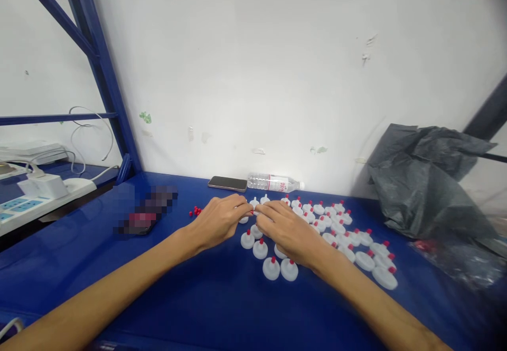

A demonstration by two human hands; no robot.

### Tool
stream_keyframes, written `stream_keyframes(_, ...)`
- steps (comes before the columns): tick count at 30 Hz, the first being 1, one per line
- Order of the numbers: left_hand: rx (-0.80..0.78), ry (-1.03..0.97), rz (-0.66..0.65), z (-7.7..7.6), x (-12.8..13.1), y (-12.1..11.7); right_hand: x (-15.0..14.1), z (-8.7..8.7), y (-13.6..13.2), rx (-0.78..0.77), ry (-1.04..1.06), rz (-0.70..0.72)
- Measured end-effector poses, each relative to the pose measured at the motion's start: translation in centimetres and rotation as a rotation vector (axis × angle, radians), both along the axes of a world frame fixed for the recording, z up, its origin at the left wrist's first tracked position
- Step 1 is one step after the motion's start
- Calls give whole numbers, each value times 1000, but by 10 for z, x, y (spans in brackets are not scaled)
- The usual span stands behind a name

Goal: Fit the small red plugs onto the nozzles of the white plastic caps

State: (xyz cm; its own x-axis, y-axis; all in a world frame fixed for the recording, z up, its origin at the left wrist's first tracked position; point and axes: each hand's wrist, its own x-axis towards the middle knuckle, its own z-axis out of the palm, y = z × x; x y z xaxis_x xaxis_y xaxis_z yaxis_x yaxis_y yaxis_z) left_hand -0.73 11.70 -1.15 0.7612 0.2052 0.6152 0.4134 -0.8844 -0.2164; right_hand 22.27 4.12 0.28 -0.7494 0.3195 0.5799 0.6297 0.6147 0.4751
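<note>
My left hand [222, 218] is closed in a pinch, with a small red tip cap [251, 212] just showing at its fingertips. Meeting it from the other side, my right hand [291, 230] has its fingers closed around a white nozzle lid [255, 213], mostly hidden by the fingers. In front of and below the hands stand finished-looking white lids with red tips, such as one lid [271, 268]. Two lids behind the fingers, including a bare-spouted lid [264, 199], show no red tip. Loose red caps [195, 211] lie left of my left hand.
Several red-tipped lids [338, 227] spread across the blue table [198, 298] to the right. Against the wall lie a phone [227, 183] and a plastic bottle [273, 182]. A grey plastic bag [423, 182] stands right; a power strip [47, 203] sits left, near a blurred-out object [148, 211].
</note>
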Motion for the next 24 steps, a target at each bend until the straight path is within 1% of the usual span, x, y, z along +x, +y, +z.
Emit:
stream_keyframes(6,-25,-109,-26,1,3,-1,-4,6,-2,87,4,-13)
stream_keyframes(8,-64,-116,-44,2,3,-1,-6,5,-2,97,1,-12)
stream_keyframes(11,-144,-92,-48,3,1,-3,-9,1,-2,68,-19,-18)
stream_keyframes(13,-184,-71,-47,6,1,-4,-9,1,-1,49,-27,-19)
stream_keyframes(16,-266,-61,-32,17,1,-6,-6,5,4,11,-20,-24)
stream_keyframes(18,-317,-73,14,27,0,-4,-1,9,8,-45,14,-56)
stream_keyframes(20,-337,-80,99,35,-4,2,8,12,13,-134,97,-131)
stream_keyframes(22,-342,-55,234,38,-14,13,19,13,18,-257,240,-243)
stream_keyframes(24,-369,14,397,38,-28,28,32,10,23,-380,385,-325)
